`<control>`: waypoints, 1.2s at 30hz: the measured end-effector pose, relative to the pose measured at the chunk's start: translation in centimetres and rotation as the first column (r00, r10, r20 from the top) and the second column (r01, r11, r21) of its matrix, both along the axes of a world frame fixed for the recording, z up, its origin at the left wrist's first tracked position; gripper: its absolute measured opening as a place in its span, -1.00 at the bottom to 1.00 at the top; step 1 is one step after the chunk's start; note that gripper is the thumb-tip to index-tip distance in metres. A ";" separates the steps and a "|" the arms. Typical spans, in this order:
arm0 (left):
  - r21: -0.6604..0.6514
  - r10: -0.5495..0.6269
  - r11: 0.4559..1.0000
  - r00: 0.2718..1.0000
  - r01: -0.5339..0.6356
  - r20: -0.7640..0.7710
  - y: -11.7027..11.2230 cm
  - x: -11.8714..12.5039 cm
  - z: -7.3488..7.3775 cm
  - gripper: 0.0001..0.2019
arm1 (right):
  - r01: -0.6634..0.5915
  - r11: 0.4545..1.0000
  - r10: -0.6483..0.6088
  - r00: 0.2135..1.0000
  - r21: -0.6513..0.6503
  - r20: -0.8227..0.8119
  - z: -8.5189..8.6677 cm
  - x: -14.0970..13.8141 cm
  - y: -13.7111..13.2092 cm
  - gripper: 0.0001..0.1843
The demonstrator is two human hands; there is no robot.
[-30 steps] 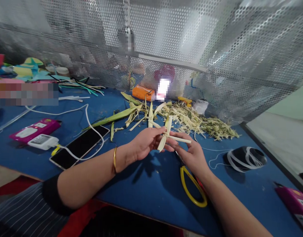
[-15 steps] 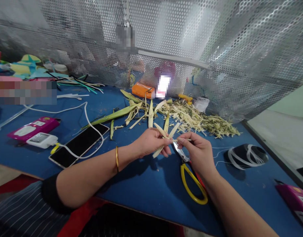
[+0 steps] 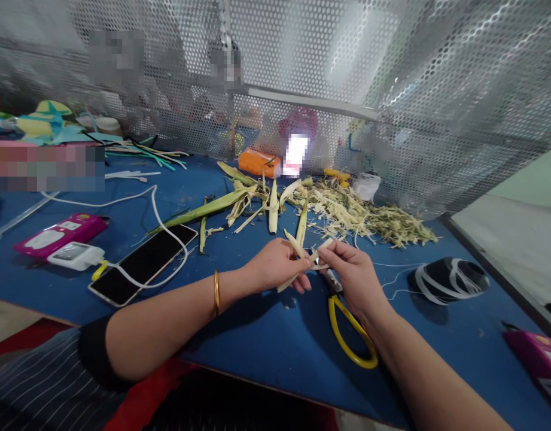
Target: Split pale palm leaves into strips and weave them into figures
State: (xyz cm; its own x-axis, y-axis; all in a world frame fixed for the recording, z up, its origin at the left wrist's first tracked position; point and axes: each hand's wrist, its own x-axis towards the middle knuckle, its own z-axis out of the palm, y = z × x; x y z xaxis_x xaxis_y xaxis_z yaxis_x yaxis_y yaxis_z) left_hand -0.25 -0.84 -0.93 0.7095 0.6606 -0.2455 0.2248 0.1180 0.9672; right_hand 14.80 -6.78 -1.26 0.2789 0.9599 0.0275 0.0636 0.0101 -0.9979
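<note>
Pale strips of corn husk [image 3: 294,243] cross each other between my two hands, above the table. My left hand [image 3: 282,263] is closed, pinching the strips where they meet. With thumb and fingers my right hand [image 3: 347,266] grips the upper right strip close to its tip. Scissors [image 3: 352,332] with yellow and red handles lie under my right hand, which covers part of them. Beyond my hands are a pointed husk piece [image 3: 273,206] and a longer green husk [image 3: 212,206].
A heap of shredded husk [image 3: 347,209] lies at the back, near an orange packet [image 3: 258,163]. On the left are a black phone [image 3: 145,263], a white cable and a magenta pack [image 3: 62,233]. A dark spool with white thread [image 3: 450,281] sits on the right.
My right hand has moved slightly left and now grips the upper right husk strip, which stood free before. My left hand stays nearly in place.
</note>
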 end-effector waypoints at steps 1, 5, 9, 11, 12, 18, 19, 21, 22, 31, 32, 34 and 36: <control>0.001 -0.016 1.000 1.000 0.016 0.008 0.0 0.0 -0.1 -0.84 | 0.026 1.000 -0.026 1.000 0.011 -0.014 -0.3 -0.1 0.0 -0.68; -0.044 -0.035 0.998 0.999 0.037 0.034 -0.1 0.1 0.2 -0.88 | 0.108 0.993 -0.107 0.994 0.037 -0.029 -1.0 -0.3 0.2 -0.70; -0.181 0.071 0.982 0.994 -0.056 0.078 0.2 -0.1 1.0 -0.87 | 0.091 0.990 -0.109 0.976 0.105 0.186 -0.3 0.6 0.2 -0.73; -0.259 0.131 0.961 0.982 -0.092 0.138 0.6 -0.4 1.4 -0.90 | 0.064 0.988 -0.110 0.933 0.144 0.343 0.3 1.2 0.1 -0.70; -0.282 0.144 0.955 0.975 -0.093 0.167 0.8 -0.5 1.6 -0.89 | 0.040 0.987 -0.103 0.903 0.156 0.418 0.5 1.4 0.0 -0.69; -0.258 0.137 0.962 0.973 -0.087 0.183 1.0 -0.8 1.7 -0.93 | -0.042 0.974 -0.122 0.727 0.221 0.676 0.7 1.5 -0.6 -0.78; -0.245 0.133 0.966 0.975 -0.087 0.178 0.9 -0.7 1.6 -0.95 | -0.024 0.971 -0.149 0.714 0.237 0.684 0.6 1.4 -0.6 -0.76; -0.226 0.128 0.970 0.976 -0.087 0.175 0.7 -0.6 1.5 -0.96 | 0.015 0.965 -0.196 0.707 0.262 0.679 0.4 1.5 -0.6 -0.75; -0.226 0.133 0.970 0.975 -0.092 0.175 0.7 -0.6 1.5 -0.96 | 0.027 0.966 -0.199 0.715 0.258 0.670 0.2 1.5 -0.5 -0.74; -0.324 0.172 0.944 0.929 -0.061 0.327 1.3 -0.7 1.7 -0.86 | 0.257 0.939 -0.323 0.887 0.230 0.330 0.0 0.9 -0.3 -0.64; -0.308 0.195 0.947 0.923 -0.090 0.331 1.3 -0.6 1.7 -0.84 | 0.215 0.966 -0.247 0.932 0.143 0.267 0.0 0.5 -0.4 -0.62; -0.264 0.231 0.954 0.914 -0.145 0.332 1.1 -0.5 1.6 -0.82 | 0.080 0.996 -0.075 0.989 -0.033 0.125 -0.1 -0.3 -0.6 -0.55; -0.211 0.251 0.960 0.904 -0.185 0.346 1.0 -0.4 1.5 -0.82 | -0.025 0.988 0.025 1.000 -0.150 -0.001 -0.1 -1.0 -0.6 -0.50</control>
